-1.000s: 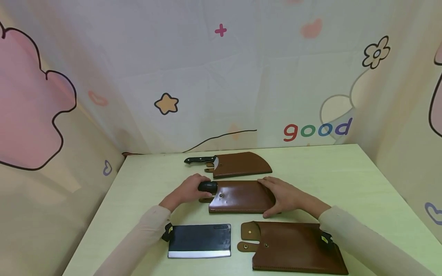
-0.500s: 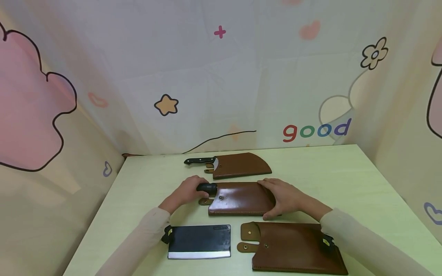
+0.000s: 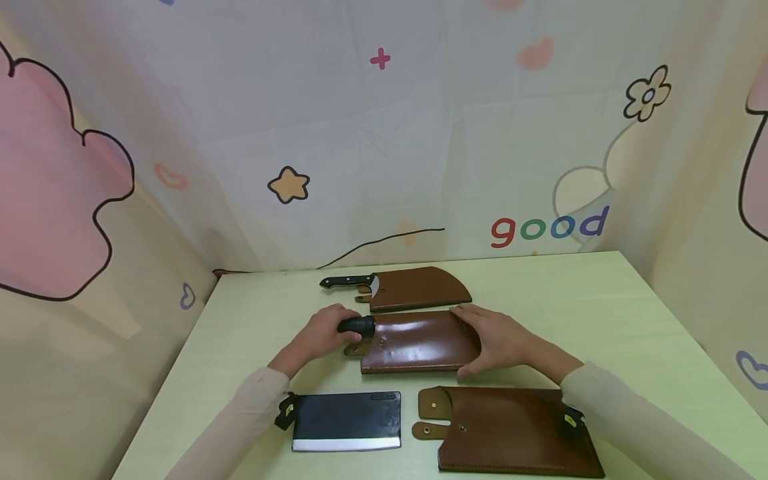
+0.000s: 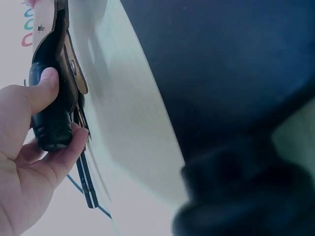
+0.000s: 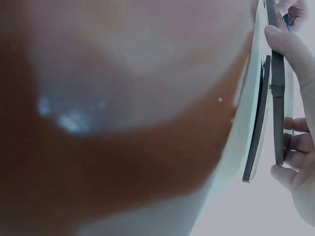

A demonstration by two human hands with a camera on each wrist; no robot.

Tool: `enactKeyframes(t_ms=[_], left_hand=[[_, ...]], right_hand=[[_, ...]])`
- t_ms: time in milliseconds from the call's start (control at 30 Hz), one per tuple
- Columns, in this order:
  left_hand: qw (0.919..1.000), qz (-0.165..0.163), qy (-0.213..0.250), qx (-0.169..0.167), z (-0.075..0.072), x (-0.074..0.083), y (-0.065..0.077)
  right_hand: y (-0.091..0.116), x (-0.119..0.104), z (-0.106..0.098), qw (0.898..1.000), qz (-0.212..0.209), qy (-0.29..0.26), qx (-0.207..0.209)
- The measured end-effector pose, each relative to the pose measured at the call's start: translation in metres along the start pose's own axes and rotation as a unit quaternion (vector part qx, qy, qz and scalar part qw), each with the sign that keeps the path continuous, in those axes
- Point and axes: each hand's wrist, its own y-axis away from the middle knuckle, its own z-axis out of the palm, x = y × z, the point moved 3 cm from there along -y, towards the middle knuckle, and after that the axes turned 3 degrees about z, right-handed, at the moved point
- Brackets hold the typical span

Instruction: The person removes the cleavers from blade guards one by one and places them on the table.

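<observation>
A brown leather sheath (image 3: 420, 347) with a black-handled knife in it is held between both hands at mid-table; the leather hides the blade. My left hand (image 3: 321, 332) grips the black handle (image 4: 51, 120), thumb on one side and fingers on the other. At the sheath's right end, my right hand (image 3: 504, 340) grips across its width, thumb at the near edge and fingers at the far edge. In the right wrist view the sheath (image 5: 278, 93) appears edge-on within that hand's grasp. A strap (image 3: 355, 349) sticks out below the handle.
Behind lies another sheathed knife (image 3: 420, 288) with a riveted black handle. A bare dark cleaver blade (image 3: 347, 420) lies near front left, its handle end hidden by the left sleeve. A larger brown sheath (image 3: 510, 430) with unfastened straps lies front right, partly under the right forearm.
The held sheath has shifted slightly left, its right end tipping up a little and the shine on the leather moving. Both hands keep their grip; the other knives and sheath stay put.
</observation>
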Motion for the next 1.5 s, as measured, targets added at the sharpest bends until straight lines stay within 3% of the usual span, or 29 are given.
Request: enactKeyframes(t_ms=[200,500,833,1500], left_hand=[[0.9997,0.009,0.011,0.020,0.000,0.001,0.004],[0.9981,-0.029,0.033,0.043,-0.002,0.008,0.006],[0.9958,-0.033,0.032,0.080,-0.001,0.007,0.010],[0.9972,-0.026,0.028,0.064,0.000,0.009,0.015]], right_hand=[[0.003,-0.001,-0.004,1.000,-0.004,0.001,0.011],[0.004,-0.004,-0.009,0.999,-0.011,-0.006,0.042],[0.005,-0.010,-0.009,0.999,-0.010,-0.015,0.050],[0.009,-0.010,-0.009,0.999,-0.014,-0.018,0.039]])
